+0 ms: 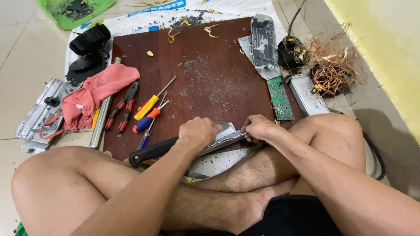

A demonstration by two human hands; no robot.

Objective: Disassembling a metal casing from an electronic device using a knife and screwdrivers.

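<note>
Head view is looking down at a person sitting cross-legged on the floor at a dark brown board (205, 74). Low in the centre of the frame, the left hand (197, 133) is pressing down with fingers curled over a bent grey metal strip (225, 137), while the right hand (259, 127) is pinching the strip's right end, fingers clamped on it. A black-handled tool (153, 151) is lying just under the left wrist. Screwdrivers (148, 114) and red-handled pliers (124, 107) are lying left of centre.
</note>
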